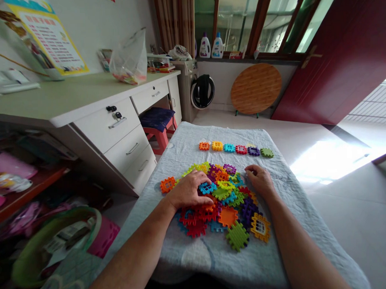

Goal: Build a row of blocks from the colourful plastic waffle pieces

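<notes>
My left hand (191,189) rests over the left side of a pile of colourful plastic building blocks (228,217), its thumb and fingers apart. A light-blue window-shaped block (207,187) lies by its fingertips; no grip on it shows. To the right of the pile, my right hand (260,180) lies on the cloth with loosely curled fingers, and nothing shows in them. Beyond the pile runs a row of several blocks, from an orange block (204,146) to a green block (266,152). A green square block (237,236) and a yellow window block (260,227) lie nearest me.
A pale blue cloth (186,138) covers the table. At left stands a desk (63,94) with drawers, a stool (158,120) partly under it. A washing machine (188,83), a round wooden tabletop (256,88) and a red door (330,57) are behind. A basket (96,227) sits low left.
</notes>
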Available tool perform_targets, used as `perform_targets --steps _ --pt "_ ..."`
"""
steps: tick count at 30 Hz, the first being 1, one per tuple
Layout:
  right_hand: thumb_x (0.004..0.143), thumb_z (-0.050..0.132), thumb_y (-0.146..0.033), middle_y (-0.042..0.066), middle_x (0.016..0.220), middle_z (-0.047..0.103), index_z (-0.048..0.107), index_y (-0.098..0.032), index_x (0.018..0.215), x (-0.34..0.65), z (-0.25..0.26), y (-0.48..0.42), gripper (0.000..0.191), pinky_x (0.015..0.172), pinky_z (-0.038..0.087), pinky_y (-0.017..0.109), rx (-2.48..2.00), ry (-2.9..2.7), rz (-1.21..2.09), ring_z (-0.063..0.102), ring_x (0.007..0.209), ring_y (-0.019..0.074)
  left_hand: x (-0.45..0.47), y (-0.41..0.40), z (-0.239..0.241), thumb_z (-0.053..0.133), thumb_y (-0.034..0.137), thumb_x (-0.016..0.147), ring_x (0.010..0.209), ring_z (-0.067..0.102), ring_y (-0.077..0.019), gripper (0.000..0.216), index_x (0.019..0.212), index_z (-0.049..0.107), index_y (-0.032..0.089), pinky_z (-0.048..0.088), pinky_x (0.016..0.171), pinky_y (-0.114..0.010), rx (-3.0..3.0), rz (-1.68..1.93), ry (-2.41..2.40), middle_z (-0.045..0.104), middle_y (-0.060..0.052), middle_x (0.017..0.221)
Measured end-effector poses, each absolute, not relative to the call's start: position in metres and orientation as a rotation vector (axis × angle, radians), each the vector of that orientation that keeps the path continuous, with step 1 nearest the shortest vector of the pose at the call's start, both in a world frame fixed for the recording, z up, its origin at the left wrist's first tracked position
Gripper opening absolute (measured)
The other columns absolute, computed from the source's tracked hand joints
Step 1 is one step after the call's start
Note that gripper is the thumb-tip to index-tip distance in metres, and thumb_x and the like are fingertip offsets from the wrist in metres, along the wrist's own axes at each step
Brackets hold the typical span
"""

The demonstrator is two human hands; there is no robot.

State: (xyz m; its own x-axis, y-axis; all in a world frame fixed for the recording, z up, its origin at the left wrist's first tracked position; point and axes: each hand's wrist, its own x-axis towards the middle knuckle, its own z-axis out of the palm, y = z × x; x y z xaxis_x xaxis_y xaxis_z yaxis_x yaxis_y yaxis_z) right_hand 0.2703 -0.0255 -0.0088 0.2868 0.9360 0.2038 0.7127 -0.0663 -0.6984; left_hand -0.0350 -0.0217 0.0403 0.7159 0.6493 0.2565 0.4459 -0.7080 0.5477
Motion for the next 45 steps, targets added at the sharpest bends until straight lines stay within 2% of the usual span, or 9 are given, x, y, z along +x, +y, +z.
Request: perform_targets --steps 6,11,14,17,27,31,34,39,45 --pt "0.070 0.049 -0.039 0.002 0.063 0.061 0.069 -0.017 0.081 0.270 -0.008 -0.026 0.032 0.058 0.038 0.028 -1.839 -1.500 0.382 0.049 0.056 0.0153 -0.033 -0.023 0.037 0.063 0.027 0.081 0.091 0.062 -0.0200 0.015 0.095 0.066 0.021 0.047 0.085 -0.033 2.416 0.638 0.919 0.069 -0.003 0.095" --pt "0.070 0.049 -0.039 0.002 0.063 0.060 0.069 -0.017 0.081 0.270 -0.008 -0.025 0.032 0.057 0.038 0.028 -1.849 -1.498 0.397 0.049 0.056 0.0152 -0.037 -0.019 0.036 0.055 0.026 0.087 0.087 0.066 -0.0169 0.023 0.108 0.064 0.023 0.048 0.079 -0.027 2.117 0.848 1.050 0.071 -0.002 0.097" --pt "0.069 0.049 -0.040 0.002 0.062 0.060 0.069 -0.017 0.082 0.270 -0.008 -0.025 0.033 0.057 0.037 0.028 -1.864 -1.495 0.408 0.048 0.055 0.0151 -0.041 -0.015 0.035 0.051 0.030 0.089 0.081 0.066 -0.0159 0.030 0.116 0.061 0.022 0.049 0.075 -0.026 1.957 0.894 1.085 0.071 -0.001 0.091" --pt "0.069 0.049 -0.040 0.002 0.062 0.061 0.070 -0.016 0.083 0.270 -0.008 -0.025 0.034 0.057 0.038 0.028 -1.874 -1.494 0.413 0.049 0.054 0.0151 -0.045 -0.011 0.034 0.048 0.030 0.090 0.084 0.065 -0.0160 0.033 0.120 0.059 0.021 0.050 0.077 -0.026 1.895 0.903 1.075 0.070 -0.001 0.091" --pt "0.069 0.049 -0.040 0.002 0.061 0.061 0.070 -0.017 0.081 0.270 -0.006 -0.025 0.033 0.058 0.039 0.028 -1.874 -1.513 0.392 0.051 0.056 0.0158 -0.055 0.004 0.029 0.043 0.027 0.089 0.098 0.063 -0.0179 0.028 0.104 0.064 0.016 0.048 0.092 -0.030 1.934 1.079 1.228 0.069 -0.006 0.101" --pt "0.069 0.049 -0.041 0.002 0.062 0.061 0.070 -0.016 0.082 0.270 -0.006 -0.025 0.034 0.058 0.039 0.029 -1.869 -1.525 0.398 0.050 0.056 0.0156 -0.066 0.014 0.024 0.044 0.022 0.085 0.096 0.064 -0.0184 0.027 0.100 0.065 0.016 0.049 0.091 -0.032 1.892 1.114 1.392 0.070 -0.006 0.100" --pt "0.069 0.049 -0.041 0.002 0.061 0.060 0.070 -0.016 0.082 0.270 -0.006 -0.026 0.035 0.058 0.038 0.029 -1.869 -1.522 0.398 0.049 0.055 0.0156 -0.075 0.018 0.019 0.051 0.020 0.077 0.095 0.063 -0.0196 0.028 0.102 0.065 0.017 0.049 0.092 -0.034 2.000 0.934 1.411 0.069 -0.006 0.102" --pt "0.069 0.050 -0.041 0.001 0.060 0.060 0.069 -0.017 0.082 0.269 -0.006 -0.027 0.034 0.057 0.038 0.028 -1.858 -1.515 0.406 0.049 0.054 0.0151 -0.079 0.015 0.015 0.070 0.025 0.061 0.108 0.057 -0.0287 0.054 0.114 0.062 0.018 0.043 0.099 -0.043 2.287 0.530 1.328 0.064 -0.009 0.114" --pt "0.069 0.050 -0.041 0.001 0.060 0.059 0.069 -0.017 0.081 0.270 -0.006 -0.027 0.033 0.057 0.039 0.028 -1.861 -1.516 0.398 0.049 0.055 0.0152 -0.072 0.012 0.016 0.062 0.012 0.062 0.103 0.061 -0.0242 0.057 0.118 0.058 0.016 0.046 0.096 -0.037 2.303 0.606 1.259 0.062 -0.010 0.113"
